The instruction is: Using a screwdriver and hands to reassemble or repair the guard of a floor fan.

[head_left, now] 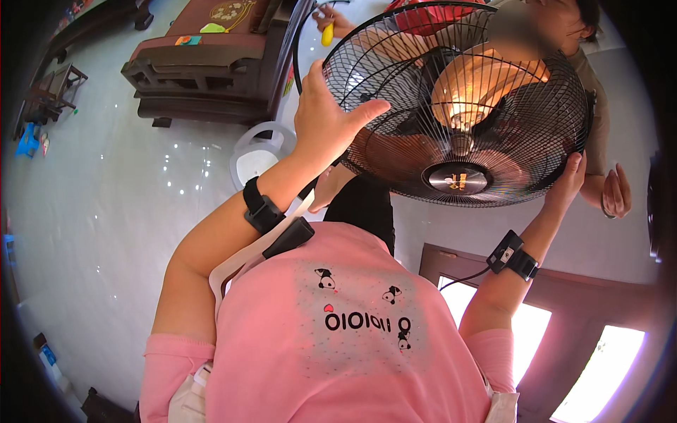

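A large round electric fan [458,180] is in front of me, tilted, with a black wire grille [381,77], a dark central hub badge and shiny orange-brown blades [458,84] behind the wires. My left hand [328,116] grips the grille's left rim, its thumb lying over the front wires and its fingers partly hidden at the edge. On the lower right rim, my right hand [568,182] is closed, its fingers partly behind the grille. Beyond the fan, another person's hand [338,22] holds a yellow-handled tool [327,34], whose tip I cannot make out.
That other person [599,106] stands close at the far right, their other hand [616,192] beside the fan. A dark wooden sofa [204,70] is at the back left. Near my left forearm is a pale plastic stool [257,158]. Brown-framed doors [564,303] are at the lower right.
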### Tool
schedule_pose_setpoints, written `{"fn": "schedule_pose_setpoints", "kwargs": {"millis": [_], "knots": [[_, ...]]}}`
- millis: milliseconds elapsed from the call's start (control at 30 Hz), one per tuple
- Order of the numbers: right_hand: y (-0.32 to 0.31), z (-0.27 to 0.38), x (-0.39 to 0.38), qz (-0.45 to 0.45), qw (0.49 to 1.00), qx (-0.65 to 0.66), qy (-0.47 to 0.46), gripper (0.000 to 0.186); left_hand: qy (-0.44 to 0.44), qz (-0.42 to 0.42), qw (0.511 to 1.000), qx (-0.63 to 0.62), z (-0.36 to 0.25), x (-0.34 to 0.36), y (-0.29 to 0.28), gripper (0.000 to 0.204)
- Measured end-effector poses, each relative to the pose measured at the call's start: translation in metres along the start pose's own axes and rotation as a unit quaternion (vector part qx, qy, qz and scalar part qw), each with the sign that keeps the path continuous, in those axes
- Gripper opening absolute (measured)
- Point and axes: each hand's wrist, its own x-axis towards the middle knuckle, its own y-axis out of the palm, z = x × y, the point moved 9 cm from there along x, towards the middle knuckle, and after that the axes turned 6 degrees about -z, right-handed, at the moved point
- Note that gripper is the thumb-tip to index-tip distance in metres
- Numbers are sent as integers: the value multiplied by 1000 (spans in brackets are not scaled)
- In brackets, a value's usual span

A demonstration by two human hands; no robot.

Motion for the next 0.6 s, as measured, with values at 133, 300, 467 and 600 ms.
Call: {"fn": "schedule_pose_setpoints", "kwargs": {"millis": [133, 300, 467, 600], "knots": [[-4, -5, 4, -19, 999, 37, 6, 74, -3, 5, 1000, 9, 3, -1, 1, 118], [-4, -3, 2, -17, 999, 28, 13, 73, 0, 6, 1000, 7, 4, 0, 3, 119], [-6, -7, 2, -28, 999, 28, 17, 73, -3, 8, 1000, 4, 2, 0, 3, 120], [-7, -4, 5, -26, 999, 21, 3, 72, 2, 6, 1000, -20, 6, 2, 7, 119]]}}
